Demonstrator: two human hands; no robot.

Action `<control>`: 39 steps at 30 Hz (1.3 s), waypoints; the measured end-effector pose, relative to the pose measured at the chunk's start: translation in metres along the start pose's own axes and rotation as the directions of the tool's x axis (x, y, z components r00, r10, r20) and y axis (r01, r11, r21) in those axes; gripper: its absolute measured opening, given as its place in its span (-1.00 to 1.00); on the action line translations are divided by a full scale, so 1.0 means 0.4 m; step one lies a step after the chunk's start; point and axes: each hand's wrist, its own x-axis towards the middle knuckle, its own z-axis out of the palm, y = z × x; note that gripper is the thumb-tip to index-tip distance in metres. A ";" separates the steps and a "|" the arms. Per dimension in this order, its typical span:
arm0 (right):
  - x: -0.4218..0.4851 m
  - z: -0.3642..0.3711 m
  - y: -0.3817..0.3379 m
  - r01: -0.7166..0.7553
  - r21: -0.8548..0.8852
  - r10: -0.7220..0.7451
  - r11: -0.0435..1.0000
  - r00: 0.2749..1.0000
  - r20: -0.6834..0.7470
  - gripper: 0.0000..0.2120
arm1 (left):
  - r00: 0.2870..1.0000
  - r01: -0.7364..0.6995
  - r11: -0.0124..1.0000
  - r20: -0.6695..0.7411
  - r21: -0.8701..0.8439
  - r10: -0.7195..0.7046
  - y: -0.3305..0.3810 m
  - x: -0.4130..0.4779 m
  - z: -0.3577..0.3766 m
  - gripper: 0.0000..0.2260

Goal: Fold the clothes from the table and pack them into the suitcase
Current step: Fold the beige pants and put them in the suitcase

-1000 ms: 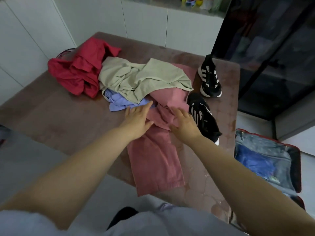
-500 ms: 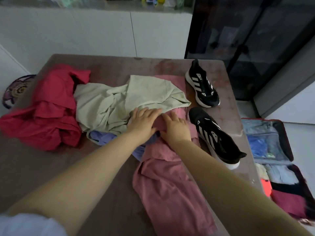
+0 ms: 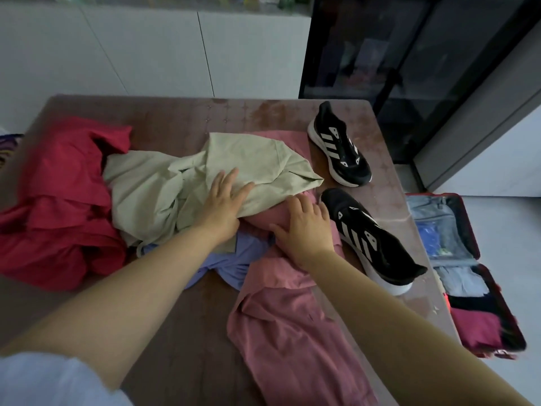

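Note:
A heap of clothes lies on the brown table. A dusty pink garment stretches from the heap toward the near edge. A beige garment lies over its far part, with a lilac garment under both and a red garment at the left. My left hand rests flat with straight fingers on the beige garment. My right hand lies spread on the pink garment beside it. An open red suitcase sits on the floor at the right, holding folded clothes.
Two black sneakers with white stripes stand on the table's right side: one at the far corner, the other right next to my right hand. White cabinets run behind the table, and a dark glass cabinet stands at the back right.
Both hands have slid farther away over the heap. My left hand moved from the pink garment onto the beige one. The view has turned right, showing more of the suitcase.

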 end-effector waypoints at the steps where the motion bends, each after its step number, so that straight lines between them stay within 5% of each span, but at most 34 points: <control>1: 0.008 -0.005 -0.008 -0.002 0.022 0.002 1.000 1.000 -0.020 -0.38 | 0.998 0.044 0.996 0.040 -0.074 -0.041 0.000 -0.001 -0.007 -0.30; 9: 0.090 -0.033 -0.130 0.275 0.214 -0.297 0.937 0.952 0.078 -0.29 | 0.998 0.068 0.879 0.033 -0.471 -0.059 -0.049 -0.025 -0.128 -0.61; 14: 0.108 -0.076 -0.112 0.338 0.266 -0.366 0.903 0.929 0.060 -0.79 | 0.987 0.108 0.780 0.159 -0.616 -0.011 -0.078 -0.073 -0.197 -0.63; 17: 0.071 -0.121 -0.068 0.372 0.344 -0.450 0.862 0.874 0.181 -0.88 | 0.985 0.112 0.707 0.174 -0.699 0.016 -0.092 -0.105 -0.178 -0.55; 21: -0.009 -0.156 -0.008 0.274 0.281 -0.353 0.920 0.891 0.285 -0.67 | 0.990 0.117 0.831 0.002 -0.544 -0.138 -0.121 -0.123 -0.116 -0.27; 27: -0.065 -0.165 0.050 0.157 0.255 -0.241 0.954 0.908 0.342 -0.38 | 0.965 0.200 0.961 -0.129 -0.189 -0.227 -0.160 -0.122 -0.055 -0.25; 31: -0.058 -0.167 -0.016 0.181 0.292 -0.289 0.939 0.875 0.389 -0.21 | 0.950 0.293 0.950 -0.075 -0.111 -0.302 -0.158 -0.094 -0.062 -0.22; 35: -0.015 -0.149 -0.102 0.236 0.254 -0.311 0.938 0.896 0.316 -0.36 | 0.924 0.383 0.923 -0.002 0.023 -0.383 -0.199 -0.065 -0.085 -0.34; 39: 0.022 -0.086 -0.182 0.344 0.133 -0.367 0.930 0.893 0.261 -0.32 | 0.953 0.256 0.967 0.167 0.000 -0.253 -0.252 -0.072 -0.083 -0.36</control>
